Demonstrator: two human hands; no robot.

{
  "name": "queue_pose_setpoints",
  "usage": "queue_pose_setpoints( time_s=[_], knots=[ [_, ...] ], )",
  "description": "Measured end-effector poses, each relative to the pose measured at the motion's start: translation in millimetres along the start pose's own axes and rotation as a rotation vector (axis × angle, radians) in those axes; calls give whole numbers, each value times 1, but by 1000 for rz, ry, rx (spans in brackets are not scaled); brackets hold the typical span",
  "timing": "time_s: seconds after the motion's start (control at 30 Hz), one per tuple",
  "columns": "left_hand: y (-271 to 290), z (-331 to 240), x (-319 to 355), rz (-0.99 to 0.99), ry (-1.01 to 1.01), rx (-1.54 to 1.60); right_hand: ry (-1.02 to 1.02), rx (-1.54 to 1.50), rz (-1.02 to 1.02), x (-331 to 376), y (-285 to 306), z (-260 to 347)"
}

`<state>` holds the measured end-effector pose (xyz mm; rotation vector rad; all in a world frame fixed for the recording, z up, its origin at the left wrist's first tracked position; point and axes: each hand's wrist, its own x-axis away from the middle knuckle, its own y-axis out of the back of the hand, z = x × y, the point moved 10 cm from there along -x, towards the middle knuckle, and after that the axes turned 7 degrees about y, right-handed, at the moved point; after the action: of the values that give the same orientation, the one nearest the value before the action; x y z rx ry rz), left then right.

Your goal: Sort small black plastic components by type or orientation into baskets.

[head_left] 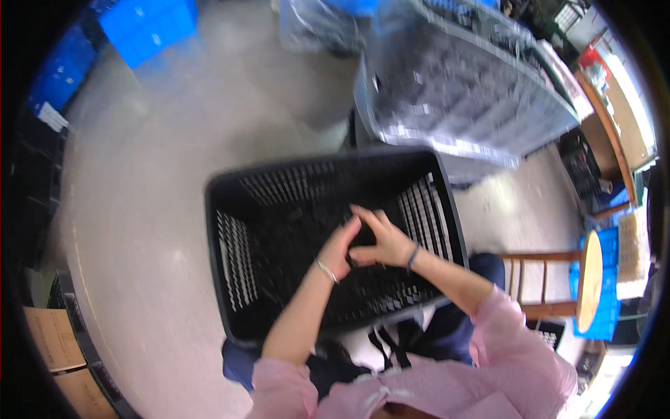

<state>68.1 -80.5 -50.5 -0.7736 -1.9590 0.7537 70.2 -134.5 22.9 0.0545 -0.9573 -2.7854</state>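
A large black plastic basket [234, 328] with slotted walls stands in front of me, between my knees. Dark small pieces seem to lie in its bottom, though they blend into the black. Over the basket my two hands meet, fingertips close together. My left hand [339, 250], with a pale bracelet at the wrist, has its fingers drawn together. My right hand [388, 241], a dark band at its wrist, curves toward it with finger and thumb bent. Between them is something dark; whether it is a small black piece or just the basket behind cannot be made out.
Beyond the basket stands a tall grey stack wrapped in clear film [467, 91]. A wooden stool [590, 279] is at the right, beside blue crates [607, 244]. Blue boxes [150, 31] stand far left, cardboard boxes [56, 339] near left.
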Motion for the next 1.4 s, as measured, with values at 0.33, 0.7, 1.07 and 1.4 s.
queue_pose_setpoints(
  time_s=[0.33, 0.7, 1.07, 1.4],
  knots=[
    [-6, -1, 4, 51, 29, 235, -110, -1009, -405, 37, 47, -43],
    [-40, 16, 16, 280, 79, 89, -31, -1077, -349, 46, 40, -44],
    [-40, 9, 11, 219, -20, -8, -140, -655, -278, 43, 50, -61],
    [-37, -11, 18, 139, -173, -78, -419, -1053, -95, 51, 26, -70]
  ],
)
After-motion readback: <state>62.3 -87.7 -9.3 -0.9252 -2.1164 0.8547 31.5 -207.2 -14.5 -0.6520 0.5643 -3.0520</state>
